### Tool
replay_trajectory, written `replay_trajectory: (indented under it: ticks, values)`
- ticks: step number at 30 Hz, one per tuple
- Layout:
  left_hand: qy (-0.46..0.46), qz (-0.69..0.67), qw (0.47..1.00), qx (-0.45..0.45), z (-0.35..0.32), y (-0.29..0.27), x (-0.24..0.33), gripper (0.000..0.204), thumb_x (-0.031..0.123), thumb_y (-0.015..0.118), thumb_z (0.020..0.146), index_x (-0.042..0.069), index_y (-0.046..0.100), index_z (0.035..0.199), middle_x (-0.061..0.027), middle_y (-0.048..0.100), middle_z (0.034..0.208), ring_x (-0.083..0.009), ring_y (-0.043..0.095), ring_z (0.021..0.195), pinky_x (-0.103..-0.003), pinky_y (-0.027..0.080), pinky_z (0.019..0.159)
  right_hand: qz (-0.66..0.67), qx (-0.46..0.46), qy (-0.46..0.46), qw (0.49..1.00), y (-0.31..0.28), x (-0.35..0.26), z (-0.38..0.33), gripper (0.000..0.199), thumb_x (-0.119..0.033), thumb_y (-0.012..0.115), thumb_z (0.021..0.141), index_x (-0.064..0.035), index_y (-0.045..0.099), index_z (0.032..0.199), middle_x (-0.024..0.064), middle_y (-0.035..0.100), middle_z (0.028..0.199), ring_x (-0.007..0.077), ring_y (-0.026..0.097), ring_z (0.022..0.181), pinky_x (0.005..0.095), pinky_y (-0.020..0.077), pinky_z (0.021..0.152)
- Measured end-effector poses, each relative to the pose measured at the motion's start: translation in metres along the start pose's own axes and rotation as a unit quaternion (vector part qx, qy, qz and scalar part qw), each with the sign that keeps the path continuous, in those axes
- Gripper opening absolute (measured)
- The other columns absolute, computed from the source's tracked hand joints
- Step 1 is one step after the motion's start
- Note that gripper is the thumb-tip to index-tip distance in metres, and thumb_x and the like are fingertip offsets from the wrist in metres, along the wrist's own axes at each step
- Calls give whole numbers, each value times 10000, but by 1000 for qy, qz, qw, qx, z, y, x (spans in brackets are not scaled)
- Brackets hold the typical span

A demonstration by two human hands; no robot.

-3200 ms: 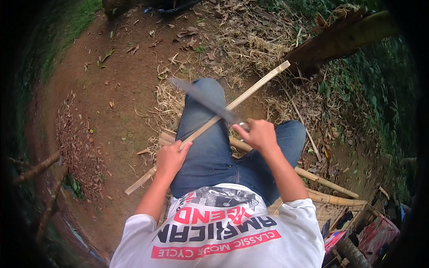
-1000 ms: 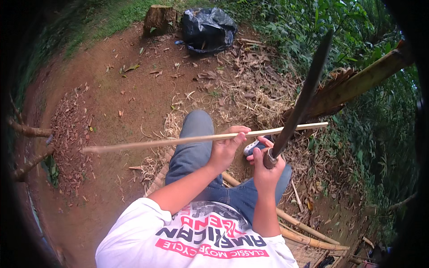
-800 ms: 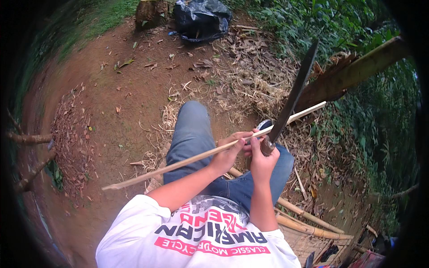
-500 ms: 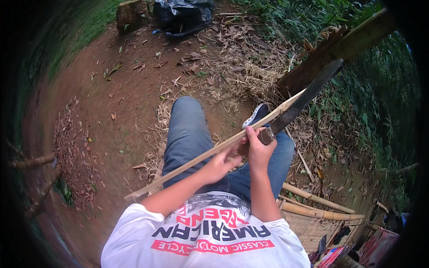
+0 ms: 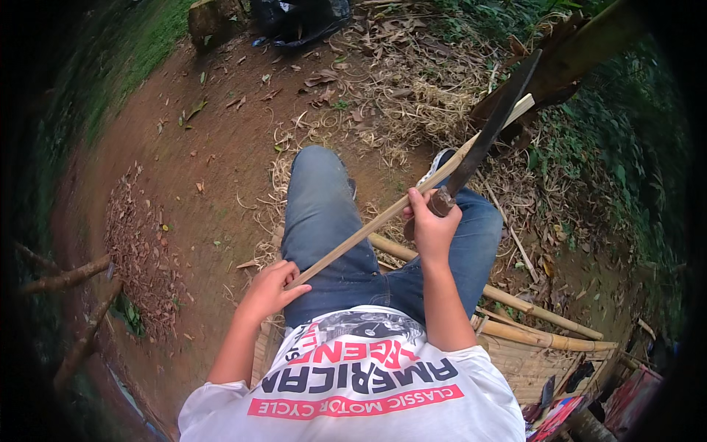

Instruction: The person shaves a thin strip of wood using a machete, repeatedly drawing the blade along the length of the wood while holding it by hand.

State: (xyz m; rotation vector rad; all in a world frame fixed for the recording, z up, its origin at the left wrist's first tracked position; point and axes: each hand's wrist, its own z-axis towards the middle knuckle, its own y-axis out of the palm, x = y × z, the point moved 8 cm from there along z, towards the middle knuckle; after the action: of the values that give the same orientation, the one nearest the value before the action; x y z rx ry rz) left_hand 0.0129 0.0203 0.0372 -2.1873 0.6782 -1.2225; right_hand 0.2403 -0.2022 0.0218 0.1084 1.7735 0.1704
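A long pale bamboo strip slants across my thighs, from near left up to far right. My left hand grips its near end between thumb and fingers, beside my left thigh. Over my right thigh, my right hand is closed around the wooden handle of a machete, its thumb and fingertips also against the strip. The dark blade points up and to the right, lying along and partly over the strip's far part. Most of the handle is hidden by my fingers.
I sit on bamboo slats. Ahead stands a thick leaning post, close to the blade tip. Curled shavings litter the brown ground. A black plastic bag and a stump lie farther off; branches jut in at left.
My left hand has moved from the strip's middle, near my right hand, to its near end. The strip has shifted forward and right. My right hand still holds the machete, slightly farther forward.
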Motion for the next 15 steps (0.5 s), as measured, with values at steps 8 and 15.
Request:
replay_trajectory:
  ticks: [8, 15]
  values:
    - [-42, -37, 998, 30, 8, -10, -17, 266, 228, 646, 904, -16, 558, 846, -151, 510, 644, -207, 468, 573, -348, 406, 579, -70, -69, 70, 993, -2, 17, 5, 210, -76, 716, 849, -26, 552, 729, 33, 610, 622, 94, 577, 516, 259, 451, 489]
    - [-95, -55, 993, 54, 17, 10, -35, 320, 335, 548, 959, 21, 599, 921, -236, 606, 758, -432, 591, 730, -449, 450, 638, -316, -210, 14, 925, 28, 46, -30, 371, -341, 763, 793, 16, 673, 745, 143, 666, 636, 237, 662, 584, 357, 501, 560]
